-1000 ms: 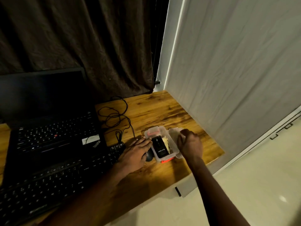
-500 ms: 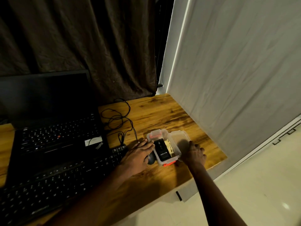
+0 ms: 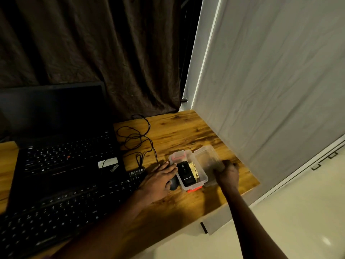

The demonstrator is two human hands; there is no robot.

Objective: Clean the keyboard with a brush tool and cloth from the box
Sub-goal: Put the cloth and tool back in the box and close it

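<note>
Low in the frame the left hand (image 3: 158, 179) steadies with flat fingers the box (image 3: 192, 185), likely light and slippery, while the right hand (image 3: 228, 174) grips with curled fingers its thin lid (image 3: 206, 156) at the edge.

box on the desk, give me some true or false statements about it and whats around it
1. The box is open and its lid lies just to its right on the desk. True.
2. The left hand reaches inside the box. False: it lies flat on the desk, fingers straight, against the box's left side.
3. A black item lies in the box. True.
4. The laptop is folded shut. False: it stands open, its screen dark.
5. The box sits on the keyboard. False: it stands on the desk, to the right of the keyboard.
</note>
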